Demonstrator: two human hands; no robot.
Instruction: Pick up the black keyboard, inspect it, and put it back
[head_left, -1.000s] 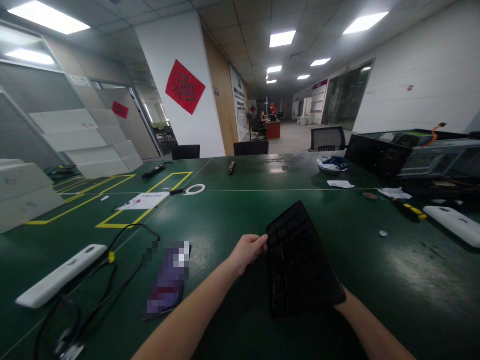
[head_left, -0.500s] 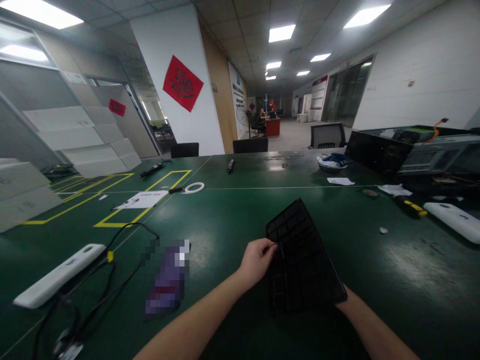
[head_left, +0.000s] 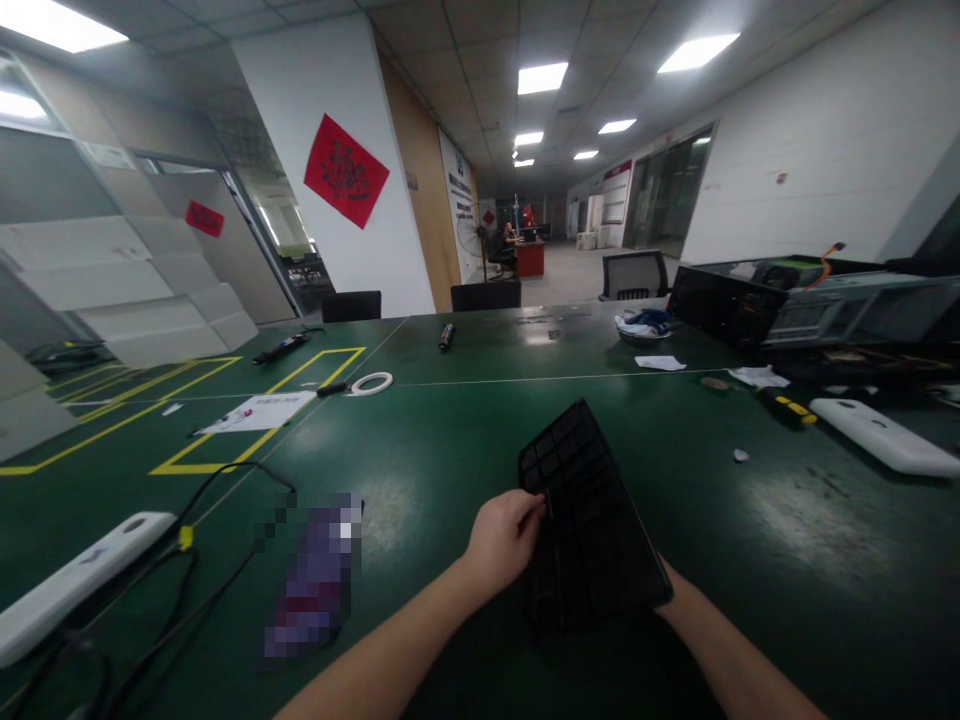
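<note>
A black rectangular panel with a grid of square cells (head_left: 600, 510) is held tilted above the green table (head_left: 420, 440). My left hand (head_left: 506, 535) is closed in a pinch at the panel's left edge, thumb and forefinger together. Whatever small part may sit between those fingertips is too dark to make out. From the right, my right hand (head_left: 664, 592) reaches behind the panel and holds it up from beneath; its fingers are hidden and only the wrist side shows. To the left of my left hand lies a purple item (head_left: 311, 585), blurred by blocky pixels.
White power-strip-like bars lie left (head_left: 82, 585) and right (head_left: 885, 437), with black cables (head_left: 180, 600) by the left one. Farther back are a tape roll (head_left: 373, 384), a paper sheet (head_left: 259, 412), a yellow-black tool (head_left: 784, 407) and an open computer case (head_left: 727, 305).
The view has turned slightly to the right, so the surroundings sit farther left. Both hands keep nearly the same pose on the panel.
</note>
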